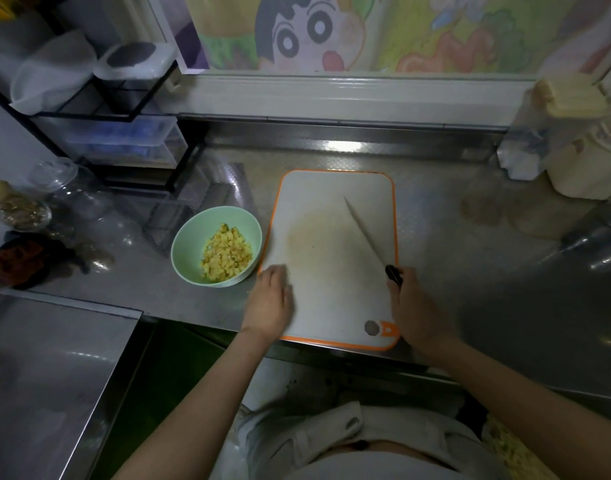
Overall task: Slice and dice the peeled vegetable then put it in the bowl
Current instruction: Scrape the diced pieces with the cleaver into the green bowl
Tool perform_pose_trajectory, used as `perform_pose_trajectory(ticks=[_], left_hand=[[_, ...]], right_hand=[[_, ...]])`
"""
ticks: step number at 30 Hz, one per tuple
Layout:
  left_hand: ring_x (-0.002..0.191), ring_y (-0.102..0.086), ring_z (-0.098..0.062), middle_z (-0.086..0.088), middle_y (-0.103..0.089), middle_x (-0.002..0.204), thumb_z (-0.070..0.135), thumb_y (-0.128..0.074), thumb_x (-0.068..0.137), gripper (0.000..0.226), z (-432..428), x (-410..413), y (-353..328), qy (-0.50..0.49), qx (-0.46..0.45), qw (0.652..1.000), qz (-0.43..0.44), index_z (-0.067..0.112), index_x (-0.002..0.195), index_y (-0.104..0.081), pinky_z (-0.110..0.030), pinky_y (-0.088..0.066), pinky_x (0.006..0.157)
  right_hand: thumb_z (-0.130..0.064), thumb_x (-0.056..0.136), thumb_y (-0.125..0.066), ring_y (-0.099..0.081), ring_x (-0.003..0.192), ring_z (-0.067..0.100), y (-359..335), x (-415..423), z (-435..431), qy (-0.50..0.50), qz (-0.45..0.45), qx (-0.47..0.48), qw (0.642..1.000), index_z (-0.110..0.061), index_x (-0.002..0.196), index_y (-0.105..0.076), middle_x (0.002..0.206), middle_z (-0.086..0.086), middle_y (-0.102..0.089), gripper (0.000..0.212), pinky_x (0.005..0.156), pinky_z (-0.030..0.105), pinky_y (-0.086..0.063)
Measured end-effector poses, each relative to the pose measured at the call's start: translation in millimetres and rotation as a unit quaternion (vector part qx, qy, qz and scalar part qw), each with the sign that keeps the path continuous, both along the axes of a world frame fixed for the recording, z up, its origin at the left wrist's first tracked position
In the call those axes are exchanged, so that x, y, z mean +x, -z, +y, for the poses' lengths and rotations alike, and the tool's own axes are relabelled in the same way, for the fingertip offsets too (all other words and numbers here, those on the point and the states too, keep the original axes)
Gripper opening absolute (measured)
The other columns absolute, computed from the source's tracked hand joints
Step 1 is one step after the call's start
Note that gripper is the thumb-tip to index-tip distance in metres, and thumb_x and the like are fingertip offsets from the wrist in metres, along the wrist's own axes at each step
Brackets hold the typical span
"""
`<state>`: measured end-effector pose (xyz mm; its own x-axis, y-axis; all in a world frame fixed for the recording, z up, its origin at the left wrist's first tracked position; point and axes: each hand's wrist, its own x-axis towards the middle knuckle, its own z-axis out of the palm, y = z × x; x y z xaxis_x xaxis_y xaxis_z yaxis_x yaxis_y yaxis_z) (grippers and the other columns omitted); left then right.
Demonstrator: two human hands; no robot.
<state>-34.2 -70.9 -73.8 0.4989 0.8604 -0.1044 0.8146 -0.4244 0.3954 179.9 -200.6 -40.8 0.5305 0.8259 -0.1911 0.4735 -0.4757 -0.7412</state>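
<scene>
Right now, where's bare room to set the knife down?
Free: the board centre, left of the knife; the counter right of the board. Crowded: left of the bowl, where jars and the rack fill the counter.

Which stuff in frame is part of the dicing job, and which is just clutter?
Job: knife, gripped by right hand; board, left hand resting on its edge; bowl holding the dice.
Clutter: rack, jars, plastic drawers, cream appliance at far right.
</scene>
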Motion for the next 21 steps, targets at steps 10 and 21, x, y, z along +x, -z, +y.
perform_pose_trajectory(ticks=[10,21], left_hand=[[0.144,0.006,-0.021,-0.008,0.001,0.157,0.033,-0.027,0.101,0.056,-47,45,18,0.099,-0.056,0.993,0.004,0.009,0.148,-0.01,-0.025,0.01,0.112],[0.136,-0.029,-0.036,-0.024,-0.034,0.144,0.026,-0.027,0.095,0.052,-18,-4,9,-0.061,0.035,0.997,-0.007,-0.003,0.138,-0.037,-0.039,-0.019,0.114]], right_hand=[[-0.025,0.101,-0.039,-0.048,0.094,0.013,18,-3,-12,-0.003,-0.022,-0.032,0.999,-0.016,0.118,-0.045,0.109,0.0,-0.051,0.02,0.086,0.027,-0.04],[-0.019,0.1,-0.043,-0.055,0.106,0.022,13,-37,8,-0.136,-0.049,-0.048,0.988,-0.012,0.132,-0.042,0.123,0.009,-0.055,0.033,0.089,0.033,-0.046]])
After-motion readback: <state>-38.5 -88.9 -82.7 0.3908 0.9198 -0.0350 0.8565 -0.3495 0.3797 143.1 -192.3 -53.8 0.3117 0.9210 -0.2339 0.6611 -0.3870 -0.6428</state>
